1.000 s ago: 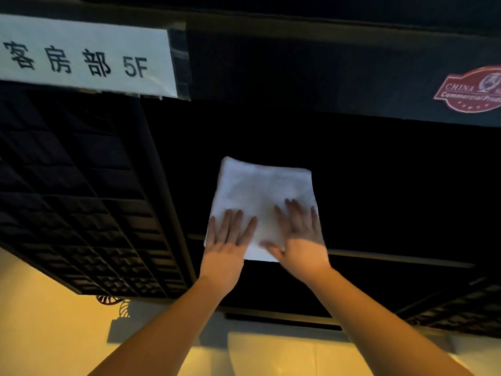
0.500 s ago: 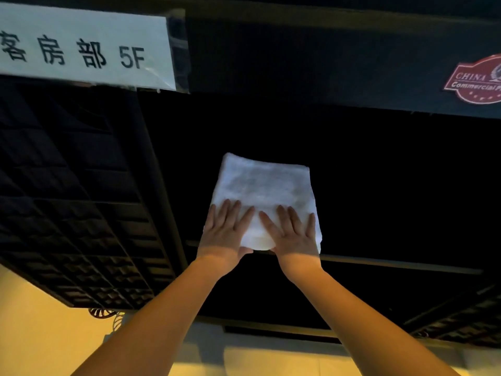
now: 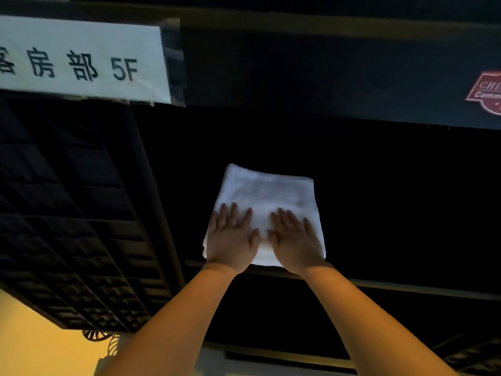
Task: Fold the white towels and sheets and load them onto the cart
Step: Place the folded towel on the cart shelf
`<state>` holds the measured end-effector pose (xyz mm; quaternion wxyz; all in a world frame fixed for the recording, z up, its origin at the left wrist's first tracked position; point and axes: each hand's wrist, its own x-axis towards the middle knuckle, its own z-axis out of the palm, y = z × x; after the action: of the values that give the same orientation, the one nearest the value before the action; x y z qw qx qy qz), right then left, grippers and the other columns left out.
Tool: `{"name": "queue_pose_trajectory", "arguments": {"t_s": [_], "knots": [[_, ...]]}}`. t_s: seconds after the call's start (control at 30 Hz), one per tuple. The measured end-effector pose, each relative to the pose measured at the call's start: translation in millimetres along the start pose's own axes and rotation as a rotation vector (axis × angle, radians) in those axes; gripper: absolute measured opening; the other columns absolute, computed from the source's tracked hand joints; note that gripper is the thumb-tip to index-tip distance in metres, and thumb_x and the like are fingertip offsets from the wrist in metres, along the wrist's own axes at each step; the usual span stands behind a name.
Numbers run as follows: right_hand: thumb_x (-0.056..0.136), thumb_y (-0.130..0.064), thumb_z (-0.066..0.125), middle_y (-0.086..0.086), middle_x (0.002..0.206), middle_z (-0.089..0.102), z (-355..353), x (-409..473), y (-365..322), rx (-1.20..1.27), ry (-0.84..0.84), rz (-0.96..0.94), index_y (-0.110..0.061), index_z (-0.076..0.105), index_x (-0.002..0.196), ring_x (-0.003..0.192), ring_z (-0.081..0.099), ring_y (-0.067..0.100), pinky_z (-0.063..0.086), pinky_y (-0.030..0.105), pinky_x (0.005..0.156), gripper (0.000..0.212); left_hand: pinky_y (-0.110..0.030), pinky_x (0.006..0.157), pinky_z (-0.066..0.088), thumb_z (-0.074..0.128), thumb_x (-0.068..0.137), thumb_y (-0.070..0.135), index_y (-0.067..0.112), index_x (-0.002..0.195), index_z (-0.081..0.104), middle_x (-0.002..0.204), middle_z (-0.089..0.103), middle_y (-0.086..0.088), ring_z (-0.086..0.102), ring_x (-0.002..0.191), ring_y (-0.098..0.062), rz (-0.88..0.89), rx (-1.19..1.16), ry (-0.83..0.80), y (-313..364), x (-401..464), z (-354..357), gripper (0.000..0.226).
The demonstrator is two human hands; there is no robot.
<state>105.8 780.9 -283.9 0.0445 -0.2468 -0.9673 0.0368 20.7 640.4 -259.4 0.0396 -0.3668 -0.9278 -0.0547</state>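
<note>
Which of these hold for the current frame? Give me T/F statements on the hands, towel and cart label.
1. Both hands lie flat on the folded white towel. True: the left hand and right hand rest side by side on its near half with fingers straight.
2. The right hand pinches a corner of the towel and lifts it. False: its fingers are straight and lie on top.
3. The towel sits on a dark surface of the cart. True.
4. The white label with "5F" is to the right of the towel. False: it is up and to the left.
5. The towel is spread out in a single layer. False: it is folded into a compact rectangle.
</note>
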Motion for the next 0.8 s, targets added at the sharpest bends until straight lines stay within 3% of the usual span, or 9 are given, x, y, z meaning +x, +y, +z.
{"name": "queue_pose_trajectory", "arguments": {"t_s": [0.1, 0.17, 0.27, 0.37, 0.43, 0.53, 0.63, 0.7, 0.8], "knots": [[0.099, -0.049, 0.01, -0.005, 0.16, -0.008, -10.4, 6.0, 22.8, -0.115, -0.05, 0.219, -0.023, 0.002, 0.153, 0.147, -0.008, 0.013, -0.006, 0.049, 0.116, 0.06, -0.04, 0.11, 0.017, 0.022, 0.096, 0.048, 0.033, 0.145, 0.034, 0.152, 0.032, -0.004, 0.02, 0.142, -0.026, 0.023, 0.008, 0.047, 0.0, 5.1, -8.7, 0.053], [0.101, -0.039, 0.02, 0.0, 0.161, -0.003, -21.8, 21.4, 14.9, -0.195, -0.021, 0.136, -0.019, 0.006, 0.153, 0.147, -0.006, 0.016, -0.009, 0.049, 0.115, 0.057, -0.037, 0.097, 0.029, 0.03, 0.093, 0.038, 0.025, 0.12, 0.058, 0.122, 0.057, -0.002, 0.044, 0.12, -0.024, 0.051, 0.045, 0.167, -3.1, 25.8, -22.7, 0.041], [0.103, -0.031, 0.024, -0.003, 0.161, 0.0, -32.0, 49.1, -21.6, -0.001, -0.043, -0.21, -0.021, 0.003, 0.152, 0.147, -0.004, 0.013, -0.008, 0.037, 0.116, 0.055, -0.036, 0.114, 0.017, 0.036, 0.097, 0.032, 0.013, 0.144, 0.038, 0.151, 0.034, -0.009, 0.023, 0.141, -0.023, 0.123, 0.004, 0.088, -7.9, 56.0, -26.4, 0.05], [0.103, -0.038, 0.017, -0.003, 0.16, -0.003, -28.5, 65.5, -29.4, 0.012, -0.093, -0.16, -0.018, 0.004, 0.153, 0.147, -0.004, 0.014, -0.003, 0.04, 0.119, 0.055, -0.037, 0.118, 0.013, 0.024, 0.102, 0.036, 0.01, 0.152, 0.015, 0.16, 0.011, -0.009, 0.009, 0.147, -0.023, 0.098, -0.007, -0.092, -8.0, 70.1, -13.3, 0.057], [0.102, -0.036, 0.015, 0.002, 0.161, -0.004, -28.0, 71.0, -17.9, -0.047, -0.11, 0.059, -0.012, 0.001, 0.153, 0.148, -0.004, 0.015, -0.004, 0.045, 0.119, 0.058, -0.032, 0.097, 0.038, 0.032, 0.098, 0.037, 0.011, 0.135, 0.049, 0.142, 0.048, -0.014, 0.045, 0.13, -0.026, 0.024, -0.063, -0.028, -8.3, 78.5, -8.8, 0.048], [0.103, -0.027, 0.02, 0.007, 0.16, 0.013, -34.4, 83.0, -10.3, -0.036, -0.05, 0.199, -0.007, 0.012, 0.152, 0.146, 0.012, 0.02, 0.002, 0.043, 0.117, 0.053, -0.026, 0.071, 0.039, 0.056, 0.088, 0.034, 0.015, 0.092, 0.071, 0.095, 0.072, -0.007, 0.066, 0.092, -0.023, -0.003, 0.117, 0.222, -5.0, 92.5, -18.1, 0.024], [0.103, -0.03, 0.025, -0.001, 0.159, 0.017, -35.9, 97.2, -17.4, 0.05, -0.008, -0.022, -0.017, 0.018, 0.151, 0.146, 0.012, 0.014, 0.0, 0.037, 0.117, 0.05, -0.033, 0.112, 0.02, 0.045, 0.093, 0.039, 0.022, 0.136, 0.05, 0.146, 0.043, -0.006, 0.032, 0.138, -0.022, 0.187, 0.034, 0.216, -3.8, 115.5, -0.7, 0.046], [0.102, -0.04, 0.023, -0.003, 0.161, 0.006, -30.0, 104.4, -15.9, 0.026, -0.079, -0.064, -0.02, 0.009, 0.153, 0.147, 0.002, 0.014, -0.004, 0.042, 0.119, 0.056, -0.04, 0.118, -0.001, 0.029, 0.097, 0.048, 0.032, 0.152, 0.016, 0.161, 0.006, 0.001, -0.002, 0.148, -0.02, 0.158, -0.067, 0.007, -6.9, 124.4, 7.5, 0.059], [0.099, -0.051, 0.015, -0.002, 0.161, -0.006, -21.1, 109.4, 1.0, -0.006, -0.122, 0.098, -0.023, 0.0, 0.153, 0.147, -0.007, 0.016, -0.007, 0.048, 0.117, 0.062, -0.042, 0.118, -0.001, 0.023, 0.094, 0.061, 0.031, 0.153, 0.006, 0.161, -0.005, 0.0, -0.008, 0.147, -0.017, 0.023, -0.107, -0.09, -11.6, 129.6, 13.2, 0.068]]}}
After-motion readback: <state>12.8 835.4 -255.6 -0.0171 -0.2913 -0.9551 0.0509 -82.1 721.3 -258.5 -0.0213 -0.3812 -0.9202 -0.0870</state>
